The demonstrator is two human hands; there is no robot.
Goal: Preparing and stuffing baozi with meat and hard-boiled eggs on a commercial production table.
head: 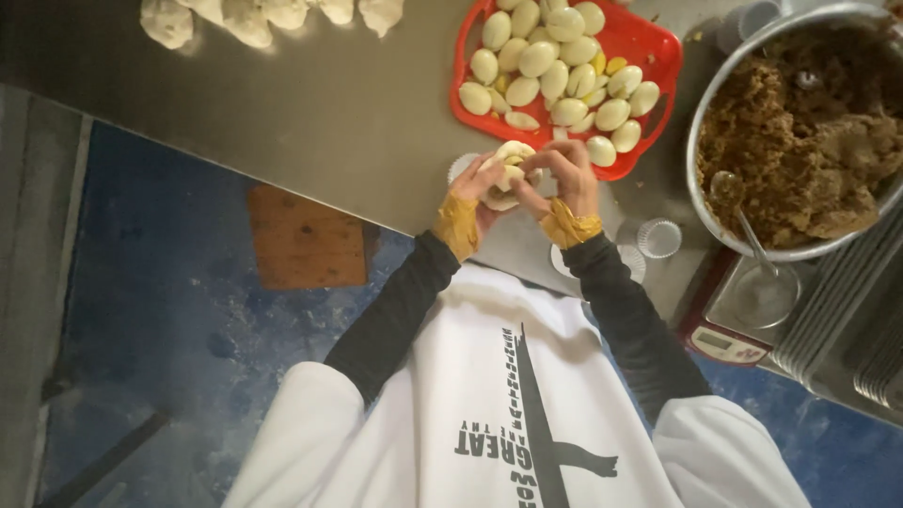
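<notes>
Both hands meet over the near edge of the counter (pixel 310 113), cupped together around a pale lump of dough (pixel 508 174). The left hand (pixel 480 188) curls under it and the right hand (pixel 569 174) bends over its top, fingers pressed into it; most of the dough is hidden between the palms, so its full shape cannot be made out. Just beyond the hands sits a red tray (pixel 658 47) of peeled eggs (pixel 541 58), its far edge cut off. At the right edge of the counter a big metal pot (pixel 701 122) of brown filling (pixel 809 141), partly cut off, holds a spoon (pixel 743 221). Small paper cups (pixel 658 238) lie beside the right wrist. Dough balls (pixel 249 17) at the far edge are cropped. A scale (pixel 729 343) stands under the pot, half hidden.
</notes>
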